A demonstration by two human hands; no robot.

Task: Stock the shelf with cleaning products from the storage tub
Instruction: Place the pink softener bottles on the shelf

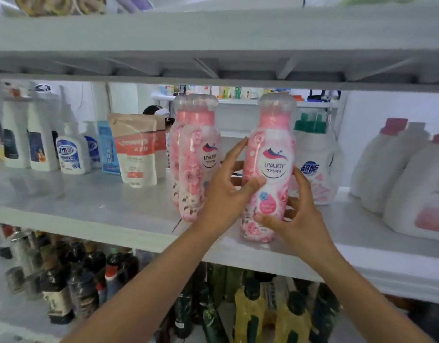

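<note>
A pink floral bottle (271, 154) with a clear cap stands upright near the front edge of the white middle shelf (89, 204). My left hand (226, 189) wraps its left side, thumb across the label. My right hand (291, 214) holds its lower right side, thumb on the front. Two matching pink bottles (193, 157) stand just to the left, one behind the other. The storage tub is not in view.
White detergent jugs (315, 164) stand behind the held bottle, larger white jugs (406, 184) at the right. Refill pouches (136, 149) and small white bottles (40, 137) fill the shelf's left. Dark sauce bottles (65, 280) crowd the lower shelf. Another shelf (213, 33) hangs overhead.
</note>
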